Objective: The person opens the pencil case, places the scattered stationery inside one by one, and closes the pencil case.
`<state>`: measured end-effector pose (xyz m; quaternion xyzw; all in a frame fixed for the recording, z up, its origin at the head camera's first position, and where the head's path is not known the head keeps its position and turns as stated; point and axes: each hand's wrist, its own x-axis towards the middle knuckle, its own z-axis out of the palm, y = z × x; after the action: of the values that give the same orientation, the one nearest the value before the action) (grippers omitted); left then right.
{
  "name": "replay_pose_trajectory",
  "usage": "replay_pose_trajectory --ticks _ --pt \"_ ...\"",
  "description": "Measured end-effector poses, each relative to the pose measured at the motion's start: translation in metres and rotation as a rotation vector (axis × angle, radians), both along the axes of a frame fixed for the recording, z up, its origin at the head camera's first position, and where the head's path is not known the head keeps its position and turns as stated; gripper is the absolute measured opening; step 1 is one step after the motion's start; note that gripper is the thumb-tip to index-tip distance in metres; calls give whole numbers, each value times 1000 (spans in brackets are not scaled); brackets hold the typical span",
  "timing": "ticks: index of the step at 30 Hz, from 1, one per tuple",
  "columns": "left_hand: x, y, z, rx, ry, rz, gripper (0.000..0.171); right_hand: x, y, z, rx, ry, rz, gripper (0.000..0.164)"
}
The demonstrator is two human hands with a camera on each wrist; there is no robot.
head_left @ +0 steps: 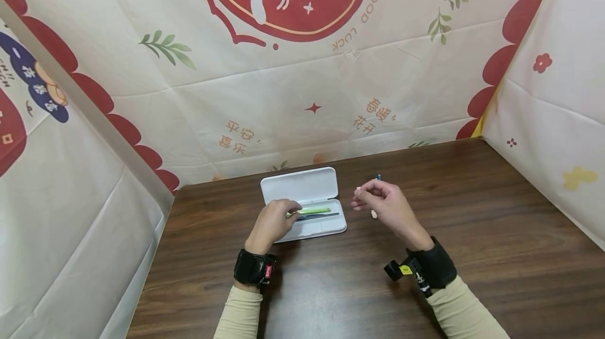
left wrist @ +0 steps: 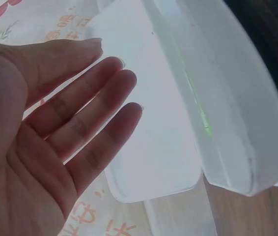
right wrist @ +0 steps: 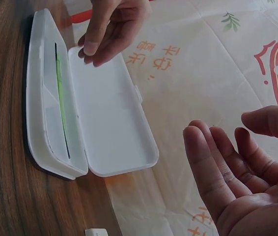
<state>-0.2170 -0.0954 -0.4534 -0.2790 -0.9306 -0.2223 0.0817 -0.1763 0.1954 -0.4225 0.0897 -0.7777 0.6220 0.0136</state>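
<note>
A white pencil case (head_left: 326, 228) lies with its lid (head_left: 300, 184) flipped back on the table. Inside it are a bright green pen (head_left: 315, 211) and a dark, thin stick-like item (head_left: 326, 216). My left hand (head_left: 274, 221) hovers over the case's left part, its loosely bent fingers holding nothing in the left wrist view. To the right of the case, my right hand (head_left: 385, 205) is raised above the table; its fingers (right wrist: 203, 157) are relaxed with nothing between them. Beneath that hand lies a small pale block (head_left: 374, 214), partly hidden. Behind it, a blue tip (head_left: 379, 176) shows.
The brown wood-grain table (head_left: 331, 286) meets a printed cloth backdrop (head_left: 283, 97) behind the case. Cloth walls also stand at the left (head_left: 61, 223) and right (head_left: 557, 118). Each wrist wears a black strap with a camera.
</note>
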Motion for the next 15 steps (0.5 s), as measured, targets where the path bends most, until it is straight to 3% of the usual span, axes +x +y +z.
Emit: replay_pose_trajectory --ticks 15 --pt "2 -5 9 27 -30 0 14 1 -1 4 12 -22 -40 29"
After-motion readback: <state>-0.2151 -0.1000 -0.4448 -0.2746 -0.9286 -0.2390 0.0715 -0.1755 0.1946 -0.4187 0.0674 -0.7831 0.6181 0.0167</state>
